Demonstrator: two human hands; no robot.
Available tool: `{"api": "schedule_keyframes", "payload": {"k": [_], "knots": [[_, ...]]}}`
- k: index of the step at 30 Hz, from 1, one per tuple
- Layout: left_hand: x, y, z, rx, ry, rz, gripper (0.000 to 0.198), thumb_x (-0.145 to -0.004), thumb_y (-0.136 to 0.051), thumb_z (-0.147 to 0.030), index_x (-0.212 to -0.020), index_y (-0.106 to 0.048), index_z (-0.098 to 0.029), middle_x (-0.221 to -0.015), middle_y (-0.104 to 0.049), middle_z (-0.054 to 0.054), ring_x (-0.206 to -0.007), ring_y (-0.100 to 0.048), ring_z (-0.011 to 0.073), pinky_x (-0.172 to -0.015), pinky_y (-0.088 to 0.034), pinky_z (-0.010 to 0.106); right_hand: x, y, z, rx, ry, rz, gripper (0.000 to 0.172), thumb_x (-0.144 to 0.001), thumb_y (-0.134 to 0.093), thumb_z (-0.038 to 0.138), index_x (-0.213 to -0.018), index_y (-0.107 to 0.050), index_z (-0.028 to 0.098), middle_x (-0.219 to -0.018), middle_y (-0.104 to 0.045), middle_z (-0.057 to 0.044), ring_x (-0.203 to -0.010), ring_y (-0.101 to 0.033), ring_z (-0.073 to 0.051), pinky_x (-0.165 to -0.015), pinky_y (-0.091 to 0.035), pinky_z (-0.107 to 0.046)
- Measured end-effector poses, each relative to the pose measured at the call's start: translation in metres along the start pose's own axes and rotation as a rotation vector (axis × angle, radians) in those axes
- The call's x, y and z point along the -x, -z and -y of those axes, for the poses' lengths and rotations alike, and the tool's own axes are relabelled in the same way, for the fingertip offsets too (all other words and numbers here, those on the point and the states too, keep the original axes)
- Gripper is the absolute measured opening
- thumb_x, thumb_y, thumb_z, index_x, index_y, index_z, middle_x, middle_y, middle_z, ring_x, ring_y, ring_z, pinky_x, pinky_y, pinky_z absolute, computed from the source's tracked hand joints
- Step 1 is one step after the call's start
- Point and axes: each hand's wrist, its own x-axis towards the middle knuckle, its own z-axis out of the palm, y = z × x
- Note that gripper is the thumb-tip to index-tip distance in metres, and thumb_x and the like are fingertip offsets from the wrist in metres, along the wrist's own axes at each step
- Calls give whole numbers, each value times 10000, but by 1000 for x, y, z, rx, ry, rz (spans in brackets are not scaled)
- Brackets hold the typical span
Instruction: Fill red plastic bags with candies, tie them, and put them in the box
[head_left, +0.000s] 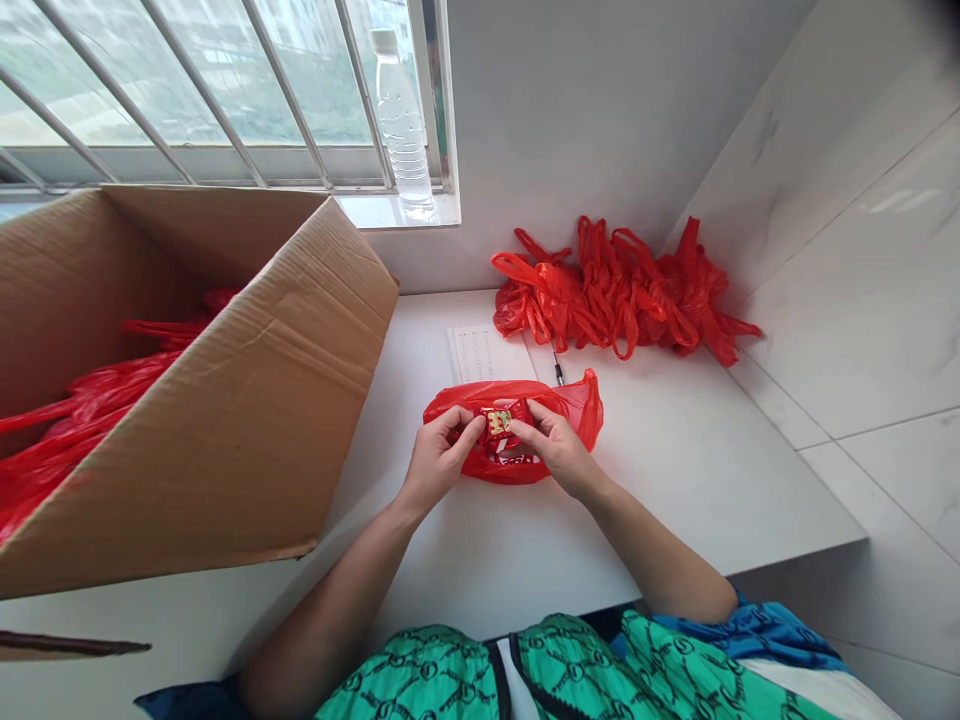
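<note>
A small red packet with gold print (498, 422) is held between both hands, above an open red plastic bag (585, 405) on the white table. My left hand (444, 455) pinches the packet's left end between thumb and fingers. On the opposite end, my right hand (559, 450) grips it the same way. Beneath the packet, something red with white lettering (514, 460) shows inside the bag; its shape is partly hidden.
A large cardboard box (300, 400) holding red plastic bags (97, 400) stands at the left. Behind the hands lie a printed sheet (491, 355), a pen (558, 372) and bunched red bags (615, 290). A water bottle (403, 130) stands on the windowsill.
</note>
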Motion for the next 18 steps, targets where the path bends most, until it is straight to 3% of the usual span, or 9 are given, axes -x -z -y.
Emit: {"api": "schedule_keyframes", "payload": {"k": [8, 13, 18], "knots": [[0, 1, 2, -2, -9, -15, 342, -918, -578, -419, -696, -490, -174, -655, -471, -29, -578, -386, 93, -545, -325, 222, -4, 3, -5, -46, -9, -56, 381, -850, -644, 546, -1042, -703, 222, -899, -732, -24, -762, -711, -197, -700, -620, -347], [0, 2, 3, -16, -13, -43, 339, -921, -572, -401, -687, -473, -176, -651, -443, -30, -585, -373, 94, -536, -307, 220, -5, 3, -6, -55, -23, -68, 415, -839, -631, 600, -997, -715, 225, -945, -734, -40, -801, -707, -227, -690, -621, -370], [0, -1, 4, 18, -25, -114, 361, -913, -585, -413, -677, -449, -176, -628, -415, -37, -568, -354, 88, -524, -300, 214, -2, 2, -3, -10, -17, 8, 397, -852, -645, 546, -1075, -672, 219, -990, -721, -40, -851, -692, -202, -760, -615, -363]]}}
